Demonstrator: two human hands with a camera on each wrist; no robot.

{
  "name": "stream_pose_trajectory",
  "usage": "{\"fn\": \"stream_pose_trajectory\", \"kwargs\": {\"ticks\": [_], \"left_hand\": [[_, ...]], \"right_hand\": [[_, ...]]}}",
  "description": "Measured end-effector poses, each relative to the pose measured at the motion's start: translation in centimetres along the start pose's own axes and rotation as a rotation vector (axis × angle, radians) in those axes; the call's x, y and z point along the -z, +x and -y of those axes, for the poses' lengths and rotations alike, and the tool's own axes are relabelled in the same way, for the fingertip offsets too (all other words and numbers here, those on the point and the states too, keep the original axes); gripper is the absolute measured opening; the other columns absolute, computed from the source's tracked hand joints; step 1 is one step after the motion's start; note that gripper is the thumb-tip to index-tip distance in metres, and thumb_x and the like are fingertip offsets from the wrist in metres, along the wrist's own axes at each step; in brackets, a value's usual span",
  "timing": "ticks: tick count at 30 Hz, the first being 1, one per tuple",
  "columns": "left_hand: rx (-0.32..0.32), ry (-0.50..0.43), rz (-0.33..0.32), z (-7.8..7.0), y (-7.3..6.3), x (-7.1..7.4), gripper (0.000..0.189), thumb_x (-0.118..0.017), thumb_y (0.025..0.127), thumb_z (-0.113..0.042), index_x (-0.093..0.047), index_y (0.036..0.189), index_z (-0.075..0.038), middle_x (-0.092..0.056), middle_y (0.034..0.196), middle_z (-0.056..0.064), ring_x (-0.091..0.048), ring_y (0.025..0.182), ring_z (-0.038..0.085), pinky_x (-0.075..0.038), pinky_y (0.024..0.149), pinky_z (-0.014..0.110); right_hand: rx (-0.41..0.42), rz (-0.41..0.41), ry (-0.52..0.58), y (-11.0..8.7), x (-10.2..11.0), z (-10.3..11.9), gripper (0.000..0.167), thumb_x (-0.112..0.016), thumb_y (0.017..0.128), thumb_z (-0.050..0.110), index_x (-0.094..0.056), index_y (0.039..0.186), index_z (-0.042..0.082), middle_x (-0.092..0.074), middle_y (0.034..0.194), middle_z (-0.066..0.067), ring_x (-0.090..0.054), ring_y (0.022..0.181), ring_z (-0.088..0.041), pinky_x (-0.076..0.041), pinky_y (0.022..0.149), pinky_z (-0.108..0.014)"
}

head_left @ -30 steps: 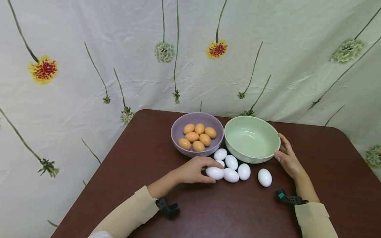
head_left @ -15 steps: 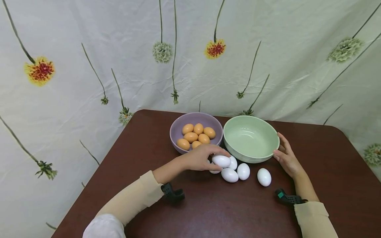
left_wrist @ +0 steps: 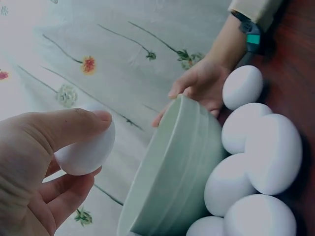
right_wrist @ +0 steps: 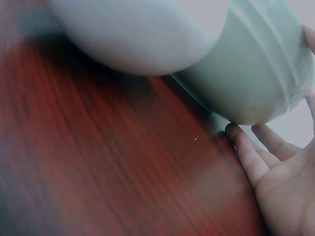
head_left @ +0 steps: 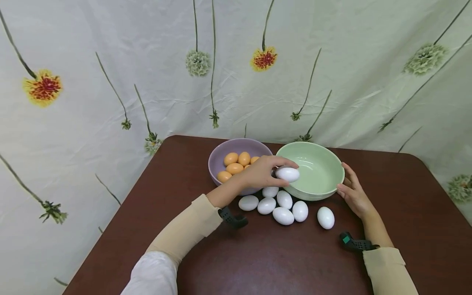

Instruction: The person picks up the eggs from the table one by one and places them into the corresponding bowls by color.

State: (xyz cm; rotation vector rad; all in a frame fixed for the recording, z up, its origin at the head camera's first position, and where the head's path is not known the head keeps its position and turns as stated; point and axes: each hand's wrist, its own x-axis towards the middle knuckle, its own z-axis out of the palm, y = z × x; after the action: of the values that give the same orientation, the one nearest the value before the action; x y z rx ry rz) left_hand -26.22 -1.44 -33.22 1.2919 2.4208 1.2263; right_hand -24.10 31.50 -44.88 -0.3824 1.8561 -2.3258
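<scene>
My left hand (head_left: 263,171) pinches a white egg (head_left: 289,174) between thumb and fingers, over the near left rim of the light green bowl (head_left: 317,192). In the left wrist view the held egg (left_wrist: 91,152) is up off the table, beside the bowl's rim. My right hand (head_left: 355,196) holds the bowl's right side, thumb near the rim, and fingertips (right_wrist: 235,130) touch its lower wall in the right wrist view. No egg shows in the visible part of the green bowl. Several white eggs (head_left: 283,216) lie on the table in front of it.
A purple bowl (head_left: 215,157) holding several brown eggs (head_left: 234,168) stands left of the green one, partly hidden by my left hand. One white egg (head_left: 326,218) lies apart near my right wrist. The dark red-brown table (head_left: 177,164) ends at a flowered cloth (head_left: 166,73) behind.
The left hand has lifted a white egg from the group and carried it up and right to the green bowl. The right hand stays at the bowl's side.
</scene>
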Motion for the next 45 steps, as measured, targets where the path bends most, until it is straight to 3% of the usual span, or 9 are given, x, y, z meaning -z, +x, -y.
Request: {"fn": "stream_pose_trajectory", "kwargs": {"ticks": [3, 13, 25, 32, 45], "left_hand": [[0.002, 0.004, 0.0, 0.1, 0.9, 0.0, 0.044, -0.077, 0.084, -0.012, -0.065, 0.126, -0.005, -0.064, 0.125, 0.003, -0.057, 0.105, 0.003, -0.046, 0.085, 0.018], [0.114, 0.04, 0.016, 0.9, 3.4, -1.0, 0.046, -0.078, 0.084, -0.015, -0.064, 0.128, -0.011, -0.064, 0.125, -0.001, -0.058, 0.103, 0.007, -0.045, 0.084, 0.017], [0.157, 0.028, 0.029, 1.9, 4.9, -2.4, 0.047, -0.076, 0.085, -0.015, -0.063, 0.13, -0.009, -0.063, 0.126, 0.003, -0.058, 0.104, 0.012, -0.044, 0.083, 0.016], [0.171, 0.096, 0.038, 2.2, 6.1, -3.6, 0.046, -0.077, 0.084, -0.015, -0.063, 0.128, -0.01, -0.064, 0.126, 0.002, -0.058, 0.105, 0.011, -0.042, 0.084, 0.014], [0.249, 0.236, 0.136, 2.9, 7.6, -5.1, 0.045, -0.077, 0.085, -0.02, -0.064, 0.127, -0.015, -0.065, 0.125, -0.001, -0.057, 0.11, 0.01, -0.039, 0.086, 0.013]], "right_hand": [[-0.008, -0.003, 0.0, 0.1, 0.0, 0.0, 0.067, -0.05, 0.1, 0.006, -0.017, 0.154, 0.028, 0.0, 0.15, -0.027, -0.044, 0.118, -0.006, -0.045, 0.09, -0.017], [-0.001, -0.006, 0.014, 0.0, -0.1, 0.1, 0.066, -0.05, 0.1, 0.006, -0.018, 0.153, 0.028, -0.002, 0.15, -0.026, -0.045, 0.117, -0.005, -0.045, 0.089, -0.017], [-0.016, -0.018, 0.011, 0.1, -0.1, 0.0, 0.067, -0.05, 0.099, 0.005, -0.019, 0.153, 0.03, -0.003, 0.15, -0.024, -0.048, 0.115, -0.003, -0.046, 0.088, -0.017], [-0.019, -0.022, 0.008, 0.1, -0.1, 0.1, 0.068, -0.051, 0.099, 0.006, -0.018, 0.154, 0.029, 0.0, 0.151, -0.028, -0.048, 0.113, -0.003, -0.045, 0.088, -0.017], [-0.019, -0.031, -0.001, 0.1, -0.2, 0.0, 0.066, -0.049, 0.099, 0.005, -0.019, 0.153, 0.029, -0.004, 0.15, -0.024, -0.048, 0.112, -0.005, -0.046, 0.087, -0.017]]}}
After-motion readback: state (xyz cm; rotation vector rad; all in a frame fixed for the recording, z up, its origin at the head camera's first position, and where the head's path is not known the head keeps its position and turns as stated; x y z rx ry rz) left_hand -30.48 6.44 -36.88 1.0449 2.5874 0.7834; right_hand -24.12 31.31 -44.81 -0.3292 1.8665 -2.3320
